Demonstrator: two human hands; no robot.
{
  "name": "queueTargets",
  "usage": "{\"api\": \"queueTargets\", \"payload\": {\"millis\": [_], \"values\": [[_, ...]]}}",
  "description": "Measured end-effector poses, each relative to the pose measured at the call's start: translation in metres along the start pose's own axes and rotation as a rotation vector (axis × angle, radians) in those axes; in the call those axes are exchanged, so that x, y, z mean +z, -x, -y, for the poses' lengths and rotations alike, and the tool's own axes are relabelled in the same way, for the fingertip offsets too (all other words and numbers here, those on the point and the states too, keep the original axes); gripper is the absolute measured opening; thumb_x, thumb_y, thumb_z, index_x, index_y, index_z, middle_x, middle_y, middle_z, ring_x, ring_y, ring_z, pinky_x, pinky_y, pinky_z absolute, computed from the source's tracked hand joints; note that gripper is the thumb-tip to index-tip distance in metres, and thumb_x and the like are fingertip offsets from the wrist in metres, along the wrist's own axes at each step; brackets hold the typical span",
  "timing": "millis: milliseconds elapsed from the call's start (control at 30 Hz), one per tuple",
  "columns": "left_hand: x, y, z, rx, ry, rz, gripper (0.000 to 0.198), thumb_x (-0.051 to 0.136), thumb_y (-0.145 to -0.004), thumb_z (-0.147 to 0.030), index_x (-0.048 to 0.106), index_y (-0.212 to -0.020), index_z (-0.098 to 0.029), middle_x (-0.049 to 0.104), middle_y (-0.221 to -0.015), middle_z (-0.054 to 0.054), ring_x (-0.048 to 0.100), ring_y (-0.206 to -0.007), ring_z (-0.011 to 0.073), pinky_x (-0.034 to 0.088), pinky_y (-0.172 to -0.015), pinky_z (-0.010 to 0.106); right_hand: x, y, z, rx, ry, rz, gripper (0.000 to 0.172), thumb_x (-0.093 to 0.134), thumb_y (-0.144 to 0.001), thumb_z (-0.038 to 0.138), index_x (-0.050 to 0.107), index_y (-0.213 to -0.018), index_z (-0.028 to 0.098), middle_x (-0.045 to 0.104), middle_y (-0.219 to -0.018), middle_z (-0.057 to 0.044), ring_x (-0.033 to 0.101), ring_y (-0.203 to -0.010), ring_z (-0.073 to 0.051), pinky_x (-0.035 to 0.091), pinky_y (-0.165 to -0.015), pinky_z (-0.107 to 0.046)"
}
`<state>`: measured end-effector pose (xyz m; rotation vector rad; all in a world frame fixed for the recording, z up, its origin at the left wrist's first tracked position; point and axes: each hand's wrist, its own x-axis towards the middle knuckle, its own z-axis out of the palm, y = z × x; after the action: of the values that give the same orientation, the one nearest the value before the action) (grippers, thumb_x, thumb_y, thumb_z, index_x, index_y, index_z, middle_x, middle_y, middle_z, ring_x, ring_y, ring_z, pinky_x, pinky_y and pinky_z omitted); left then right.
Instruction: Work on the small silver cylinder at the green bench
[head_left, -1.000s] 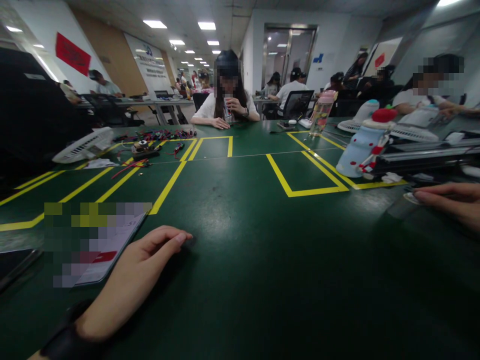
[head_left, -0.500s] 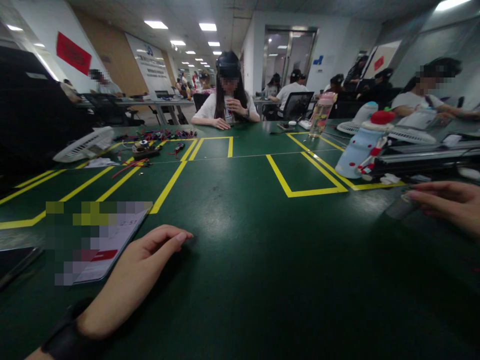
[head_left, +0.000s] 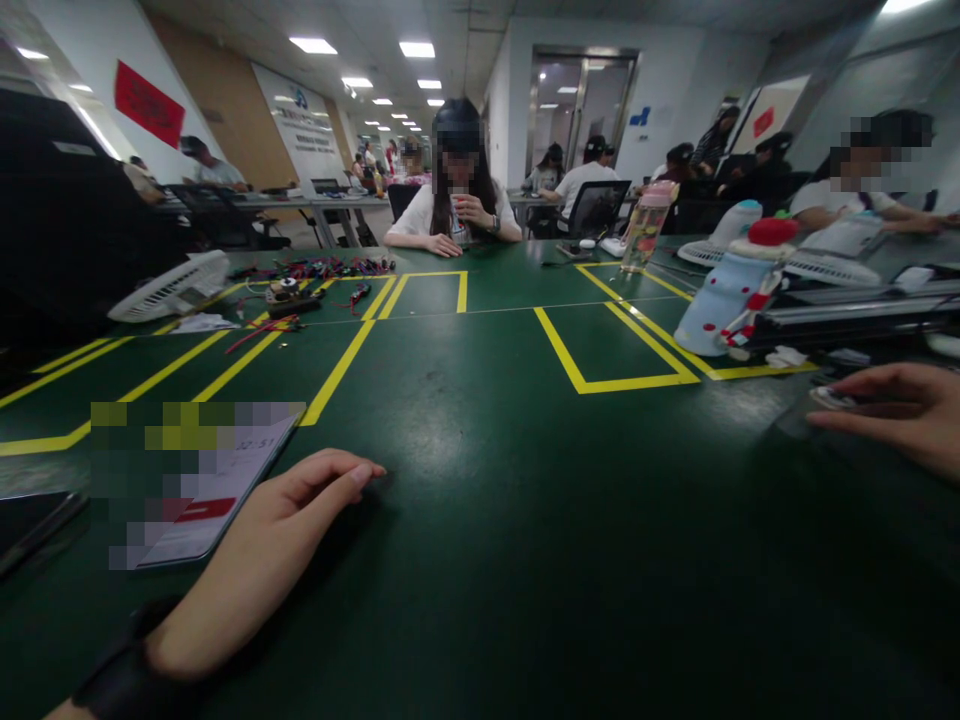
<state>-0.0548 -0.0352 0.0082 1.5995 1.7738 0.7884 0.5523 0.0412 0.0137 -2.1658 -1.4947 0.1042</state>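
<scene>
My left hand rests on the green table, wearing a black wristband. Its thumb lies against the forefinger, and nothing shows between them. Beside that hand lies a phone with a lit screen, partly blurred out. At the right edge, my right hand has thumb and fingers around a small whitish object, whose kind I cannot make out. Something greyish and see-through seems to surround this object, but it is too dim to name.
A blue bottle with a red top stands beyond my right hand, near a clear pink-lidded bottle. Wires and a white fan lie at the far left. A person sits opposite, holding a cup.
My right fingers have shifted slightly, the thumb now lower and apart from the forefinger, and the whitish object shows between them. The left hand stays almost in place.
</scene>
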Motion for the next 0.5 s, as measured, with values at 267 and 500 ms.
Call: {"api": "queueTargets", "payload": {"millis": [267, 500], "values": [[0.0, -0.001, 0.008, 0.009, 0.001, -0.014, 0.034, 0.056, -0.087, -0.053, 0.07, -0.099, -0.025, 0.072, -0.099, 0.001, 0.063, -0.098, 0.0248, 0.046, -0.087, 0.032, -0.005, 0.02, 0.041, 0.137, 0.035, -0.012, 0.044, 0.084, -0.055, 0.035, 0.063, -0.091, 0.02, 0.067, -0.087, -0.013, 0.057, -0.061, -0.018, 0.039, -0.055, -0.032], [0.001, 0.002, -0.004, 0.007, -0.02, -0.005, 0.034, 0.055, -0.088, -0.054, 0.07, -0.096, -0.025, 0.072, -0.097, -0.001, 0.064, -0.098, 0.0239, 0.046, -0.087, 0.032, 0.001, 0.021, 0.042, 0.155, -0.032, 0.027, 0.052, 0.082, -0.057, 0.029, 0.056, -0.1, 0.018, 0.066, -0.098, -0.013, 0.063, -0.076, -0.021, 0.049, -0.065, -0.032]]}}
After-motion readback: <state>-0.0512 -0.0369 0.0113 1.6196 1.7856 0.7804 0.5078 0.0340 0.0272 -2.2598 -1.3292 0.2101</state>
